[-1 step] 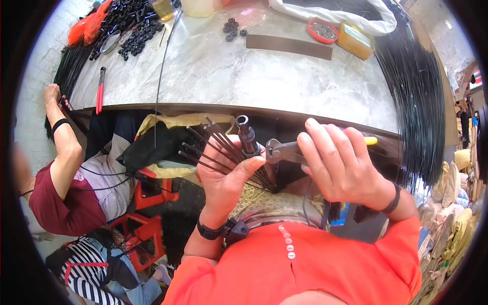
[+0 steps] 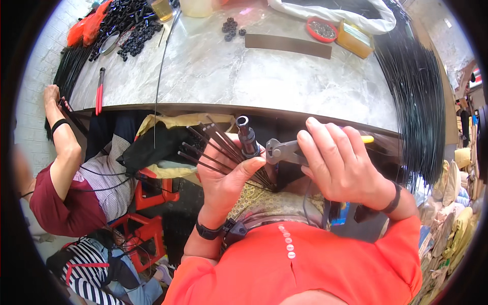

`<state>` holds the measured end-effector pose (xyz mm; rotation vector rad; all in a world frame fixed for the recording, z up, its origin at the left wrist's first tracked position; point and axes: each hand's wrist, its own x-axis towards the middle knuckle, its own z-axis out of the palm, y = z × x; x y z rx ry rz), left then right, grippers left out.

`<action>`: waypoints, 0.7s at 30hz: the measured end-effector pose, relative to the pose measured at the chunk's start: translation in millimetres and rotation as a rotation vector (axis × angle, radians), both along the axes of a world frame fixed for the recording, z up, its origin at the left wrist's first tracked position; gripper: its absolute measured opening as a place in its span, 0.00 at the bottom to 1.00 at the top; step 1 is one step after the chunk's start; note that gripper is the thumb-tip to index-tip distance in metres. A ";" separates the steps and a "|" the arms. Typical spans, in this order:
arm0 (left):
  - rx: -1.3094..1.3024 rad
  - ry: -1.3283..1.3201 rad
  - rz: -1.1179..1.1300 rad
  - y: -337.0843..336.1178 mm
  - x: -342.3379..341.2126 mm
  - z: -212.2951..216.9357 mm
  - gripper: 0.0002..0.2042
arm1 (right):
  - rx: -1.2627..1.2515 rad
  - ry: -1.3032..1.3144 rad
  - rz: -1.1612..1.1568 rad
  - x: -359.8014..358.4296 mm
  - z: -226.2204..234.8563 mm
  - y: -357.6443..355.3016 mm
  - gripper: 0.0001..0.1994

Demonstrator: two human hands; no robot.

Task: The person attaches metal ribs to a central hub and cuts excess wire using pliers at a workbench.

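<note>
Low over my lap, my left hand is closed around a black tubular fitting that stands nearly upright, its hollow end facing up. Several thin dark rods fan out from the same grip, toward the left and upward. My right hand grips a pair of end-cutting pliers with a yellow handle end. The pliers' rounded jaws are right beside the fitting, near my left thumb; whether they bite on anything is too small to tell.
Ahead lies a grey marble-patterned table. On it are red-handled pliers, a dark flat strip, a red dish and black parts. Long black rods hang over its right end. Co-workers sit left, near red stools.
</note>
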<state>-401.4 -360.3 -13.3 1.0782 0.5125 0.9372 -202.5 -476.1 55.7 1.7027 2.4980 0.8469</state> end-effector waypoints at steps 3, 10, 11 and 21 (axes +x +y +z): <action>-0.028 0.004 -0.193 11.7 -4.5 4.9 0.19 | -0.063 0.096 -0.008 3.8 -7.0 -1.9 0.28; 0.011 0.083 -0.419 22.4 -4.0 17.3 0.18 | -0.262 0.329 -0.056 4.7 1.0 -11.2 0.30; 0.025 0.085 -0.423 23.2 -2.2 16.9 0.17 | -0.313 0.370 -0.077 4.6 3.5 -13.0 0.28; 0.082 -0.022 -0.520 20.3 8.6 7.8 0.15 | -1.426 1.439 -0.175 46.9 5.1 7.2 0.26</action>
